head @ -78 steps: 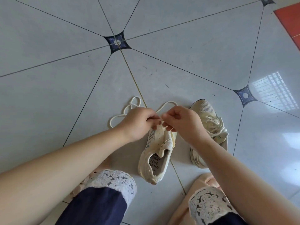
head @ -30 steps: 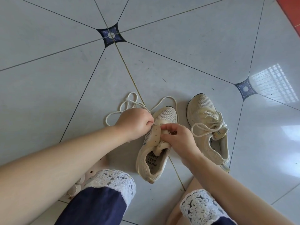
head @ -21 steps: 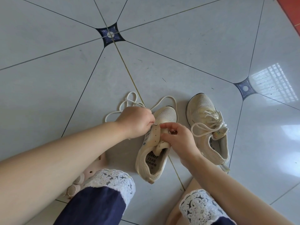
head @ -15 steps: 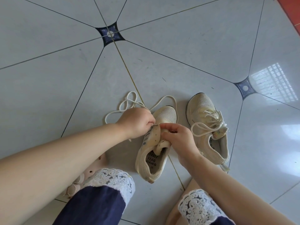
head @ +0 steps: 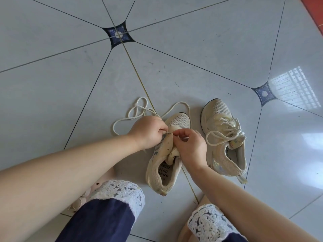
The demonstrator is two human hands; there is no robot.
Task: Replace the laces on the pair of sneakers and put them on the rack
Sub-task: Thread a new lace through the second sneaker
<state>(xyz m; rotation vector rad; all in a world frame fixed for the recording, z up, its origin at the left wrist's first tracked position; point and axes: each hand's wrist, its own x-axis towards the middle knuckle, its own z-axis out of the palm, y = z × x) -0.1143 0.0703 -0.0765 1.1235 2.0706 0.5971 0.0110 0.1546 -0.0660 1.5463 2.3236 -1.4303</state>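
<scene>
Status check, lacing in progress. Two beige mesh sneakers sit side by side on the tiled floor [head: 52, 84], toes pointing away from me.

Laced sneaker [head: 225, 137], on my right: a cream lace runs through its eyelets and ends in a loose bow, one loop hanging over the inner side. I judge this one done, apart from perhaps tidying the bow.

Unlaced sneaker [head: 166, 161], directly in front of me: the eyelet holes I can see along its left flap are bare. Its tongue is bunched up toward the opening.

Loose lace [head: 138, 109]: most of it lies in open loops on the tile beyond and left of this shoe, with one strand curving round the toe cap. The near end disappears into my hands.

My left hand [head: 148, 131] is curled, thumb and forefinger pinched on something thin at the front end of the eyelet flap; I take it to be the lace tip, but it is too small to confirm. My right hand [head: 190, 145] is also curled, fingertips pinching at the same spot from the other side, palm resting over the tongue. The two hands almost touch.

Judgement: roughly half done. I appear to be starting the lowest eyelets of the second shoe, so nearly all of its threading and the tying are left. No rack is in view; carrying the pair there is also left.
</scene>
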